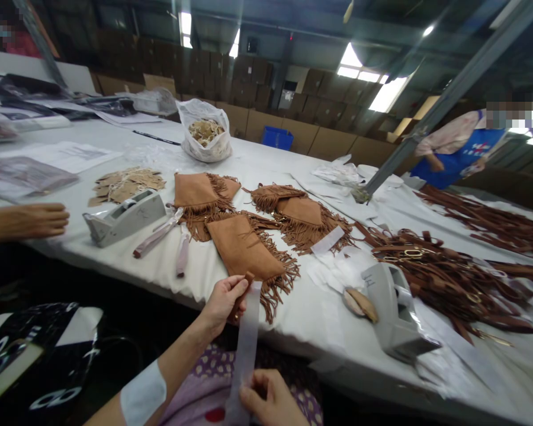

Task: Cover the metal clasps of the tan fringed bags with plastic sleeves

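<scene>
In the lower middle, my left hand [222, 305] is closed around a folded brown leather strap [240, 303]. The top end of a translucent white strip [247, 331] lies against that strap. Lower down, my right hand [273, 399] pinches the strip, which hangs between my two hands. Just beyond my left hand, a brown suede fringed bag [244, 245] lies on the white-covered table [293, 337]. More fringed pieces, among them a brown pouch [195, 190] and another pouch [299, 211], lie behind it.
Tape dispensers stand left [127, 218] and right [393, 310]. Brown straps [426, 266] are heaped at right. A bag of tan pieces [204, 130] stands at the back. Another person's hand [39, 222] reaches in from left; a person in a blue apron [457, 154] stands far right.
</scene>
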`<state>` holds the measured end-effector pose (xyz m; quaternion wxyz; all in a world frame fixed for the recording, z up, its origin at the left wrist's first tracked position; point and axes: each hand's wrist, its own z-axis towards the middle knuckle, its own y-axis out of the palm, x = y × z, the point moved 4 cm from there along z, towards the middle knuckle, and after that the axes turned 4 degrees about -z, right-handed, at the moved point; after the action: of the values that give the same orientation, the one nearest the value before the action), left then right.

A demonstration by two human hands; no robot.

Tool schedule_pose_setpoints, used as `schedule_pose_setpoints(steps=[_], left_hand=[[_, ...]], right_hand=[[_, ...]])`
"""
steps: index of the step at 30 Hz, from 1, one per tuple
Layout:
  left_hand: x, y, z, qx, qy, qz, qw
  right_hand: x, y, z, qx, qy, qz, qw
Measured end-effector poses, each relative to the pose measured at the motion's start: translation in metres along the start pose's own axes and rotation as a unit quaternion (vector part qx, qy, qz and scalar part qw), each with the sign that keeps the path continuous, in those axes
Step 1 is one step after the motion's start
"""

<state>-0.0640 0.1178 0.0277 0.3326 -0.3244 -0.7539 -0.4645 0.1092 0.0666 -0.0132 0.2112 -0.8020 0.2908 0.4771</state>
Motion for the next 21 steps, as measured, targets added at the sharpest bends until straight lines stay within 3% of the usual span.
schedule_pose_setpoints(steps=[4, 9, 14, 21], left_hand=[[0.002, -0.002, -0.003, -0.038, -0.012, 0.018, 0.999], [0.001, -0.002, -0.011, -0.098, -0.029, 0.052, 0.993], [-0.007, 0.003, -0.017, -0.165, -0.067, 0.083, 0.98], [-0.01, 0.013, -0.024, -0.251, -0.111, 0.107, 0.956]], right_hand=[[-0.002, -0.005, 0.008, 0.036, -0.03, 0.079, 0.996], [0.0, -0.013, 0.018, 0.091, -0.045, 0.277, 0.956], [-0.004, -0.02, 0.023, 0.118, -0.058, 0.269, 0.954], [-0.015, -0.022, 0.025, 0.081, -0.059, 0.215, 0.971]])
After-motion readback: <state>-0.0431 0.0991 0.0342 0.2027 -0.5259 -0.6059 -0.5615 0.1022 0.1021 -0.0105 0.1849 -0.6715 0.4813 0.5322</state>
